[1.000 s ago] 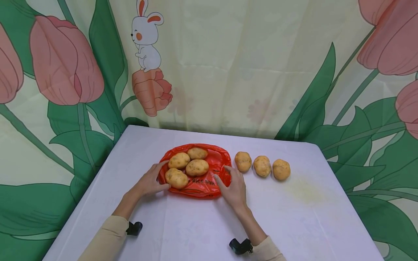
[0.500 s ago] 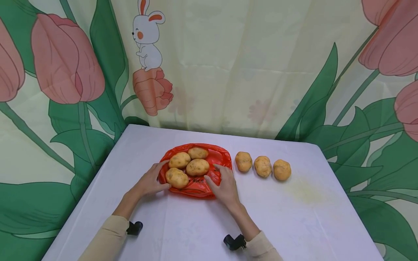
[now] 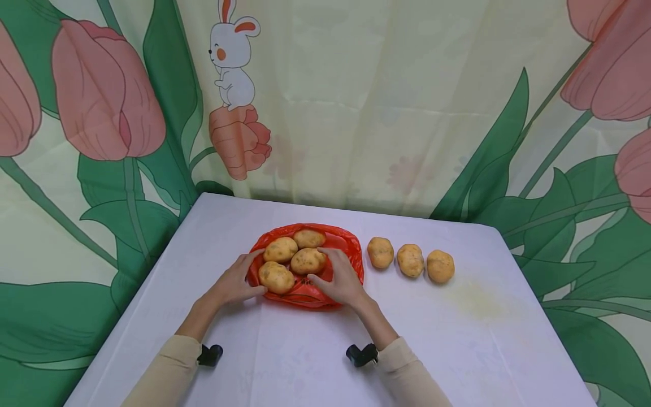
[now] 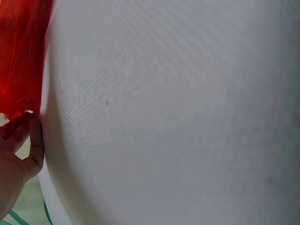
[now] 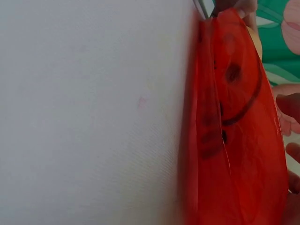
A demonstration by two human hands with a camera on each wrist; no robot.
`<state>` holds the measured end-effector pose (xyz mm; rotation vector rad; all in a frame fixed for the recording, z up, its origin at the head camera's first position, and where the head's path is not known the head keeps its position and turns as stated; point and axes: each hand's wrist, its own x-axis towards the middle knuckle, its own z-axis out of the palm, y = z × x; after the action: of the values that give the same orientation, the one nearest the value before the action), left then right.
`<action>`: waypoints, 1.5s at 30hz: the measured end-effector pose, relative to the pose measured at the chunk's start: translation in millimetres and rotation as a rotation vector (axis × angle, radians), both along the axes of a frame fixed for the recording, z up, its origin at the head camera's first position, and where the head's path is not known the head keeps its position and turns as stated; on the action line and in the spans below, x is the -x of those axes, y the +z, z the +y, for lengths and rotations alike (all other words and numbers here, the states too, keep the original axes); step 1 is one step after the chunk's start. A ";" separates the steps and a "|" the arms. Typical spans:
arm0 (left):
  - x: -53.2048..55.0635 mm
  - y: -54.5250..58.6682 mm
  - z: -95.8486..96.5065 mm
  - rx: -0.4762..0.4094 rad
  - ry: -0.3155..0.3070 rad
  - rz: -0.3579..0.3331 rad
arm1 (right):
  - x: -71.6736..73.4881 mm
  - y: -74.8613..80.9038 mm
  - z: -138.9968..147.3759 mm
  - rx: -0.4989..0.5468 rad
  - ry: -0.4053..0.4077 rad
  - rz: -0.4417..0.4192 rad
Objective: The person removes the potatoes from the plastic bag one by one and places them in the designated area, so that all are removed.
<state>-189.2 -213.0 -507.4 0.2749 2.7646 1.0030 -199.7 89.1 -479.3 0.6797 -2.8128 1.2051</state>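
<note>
- I judge that the step in hand is the handling of the potatoes at the red bag (image 3: 347, 244): the left hand (image 3: 235, 282) seems to steady it, and the right hand (image 3: 342, 281) seems to be reaching for one potato.
- The left hand has thumb and fingers spread wide at the left edge of the bag, touching it.
- The right hand is also wide, its thumb and fingers apart at the right end of the centre potato (image 3: 307, 262); whether they touch it, I cannot tell.
- The next move, in my judgement, calls for the right fingers to close gently round this potato, without catching the thin film.
- The bag lies just left of the middle of the frame, on the white table (image 3: 285, 353), with its mouth spread and its rim raised. It is shiny, thin and wrinkled; the right wrist view shows a dark smile print (image 5: 248, 104) on its wall.
- Within the rim there are four potatoes, yellow-brown with small marks, grouped toward its left.
- Three loose potatoes (image 3: 410, 260) stand in a row right of the bag, well apart from both hands.
</note>
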 end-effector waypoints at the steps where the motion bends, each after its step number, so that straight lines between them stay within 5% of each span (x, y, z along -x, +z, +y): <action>1: 0.0 0.0 -0.1 0.001 -0.001 0.000 | 2.3 -0.6 -0.1 -0.005 0.010 -0.005; 14: 0.1 0.0 -0.3 -0.003 -0.004 0.007 | 25.0 0.5 -8.1 -0.048 0.093 -0.029; 28: -0.6 2.8 0.2 -0.001 -0.018 0.042 | 32.0 -0.8 -9.7 -0.129 0.122 -0.060; 35: -0.6 2.6 0.4 0.000 -0.014 0.026 | 29.7 -5.7 -8.8 -0.158 0.103 -0.089; 45: 0.6 1.2 -0.1 0.009 -0.002 0.002 | 20.8 -10.6 -8.3 -0.065 0.008 -0.074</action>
<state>-189.9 -213.0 -506.2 0.2774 2.7694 0.9899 -220.5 80.8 -489.9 0.6639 -2.9247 1.1681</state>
